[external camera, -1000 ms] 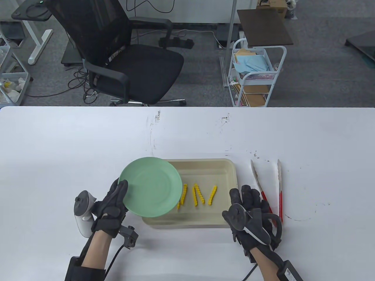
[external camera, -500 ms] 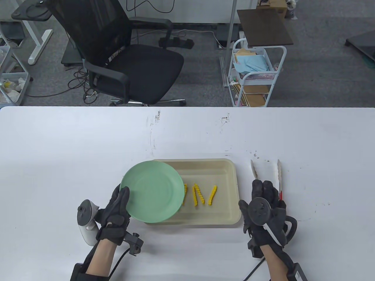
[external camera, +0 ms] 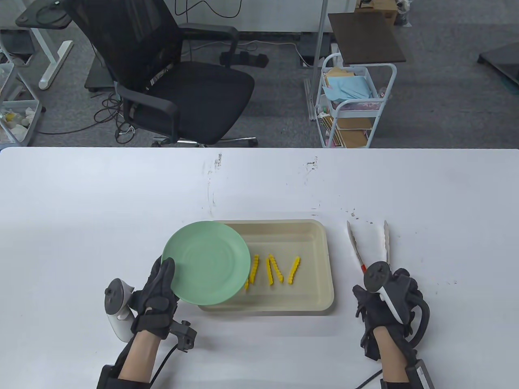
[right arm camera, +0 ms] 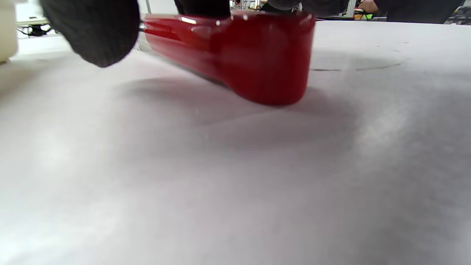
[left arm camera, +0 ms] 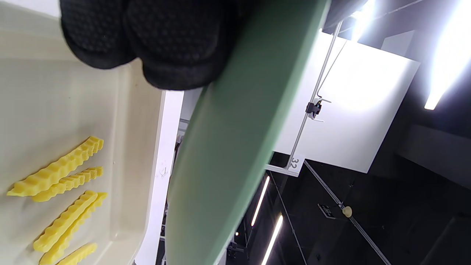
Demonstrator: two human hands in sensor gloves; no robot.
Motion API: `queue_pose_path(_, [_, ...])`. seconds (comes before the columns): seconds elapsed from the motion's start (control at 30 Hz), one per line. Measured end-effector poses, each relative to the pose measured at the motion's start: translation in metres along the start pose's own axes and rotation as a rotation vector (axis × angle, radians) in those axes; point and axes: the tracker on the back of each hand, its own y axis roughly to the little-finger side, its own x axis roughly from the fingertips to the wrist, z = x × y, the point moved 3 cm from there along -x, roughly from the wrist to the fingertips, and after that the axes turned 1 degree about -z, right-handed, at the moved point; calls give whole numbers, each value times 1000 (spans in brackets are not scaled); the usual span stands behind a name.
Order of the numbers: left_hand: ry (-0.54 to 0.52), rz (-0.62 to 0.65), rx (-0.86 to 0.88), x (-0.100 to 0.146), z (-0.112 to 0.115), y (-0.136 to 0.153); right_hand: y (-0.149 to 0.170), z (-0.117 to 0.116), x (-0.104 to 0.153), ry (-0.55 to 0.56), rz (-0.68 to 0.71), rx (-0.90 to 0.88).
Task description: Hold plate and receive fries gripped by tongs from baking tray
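My left hand (external camera: 165, 273) grips the near-left rim of a green plate (external camera: 206, 262) and holds it above the left end of the beige baking tray (external camera: 320, 302). Several yellow crinkle fries (external camera: 273, 269) lie in the tray. In the left wrist view my fingers (left arm camera: 169, 40) sit under the plate (left arm camera: 235, 147), with the fries (left arm camera: 59, 173) below. The tongs (external camera: 354, 243) lie on the table right of the tray, arms spread. My right hand (external camera: 387, 298) covers their red handles. In the right wrist view fingertips (right arm camera: 88, 29) touch the red handle end (right arm camera: 250, 55), which rests on the table.
The white table (external camera: 101, 210) stretches far around the tray. A black office chair (external camera: 174, 81) and a white cart (external camera: 352, 105) stand beyond its far edge. The tray's edge shows at the left of the right wrist view (right arm camera: 7, 29).
My right hand has moved from the tray's right rim rightward and back, onto the tongs' red handles. The plate has shifted slightly but stays over the tray's left end. The tongs have not moved.
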Motion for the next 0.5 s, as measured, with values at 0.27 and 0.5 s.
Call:
queue_pose_path(0.27, [-36, 7, -18, 0, -7, -1, 6, -2, -5, -5, -26, -16])
queue_pose_path(0.5, [-61, 8, -16, 0, -12, -1, 6, 0, -9, 37, -35, -41])
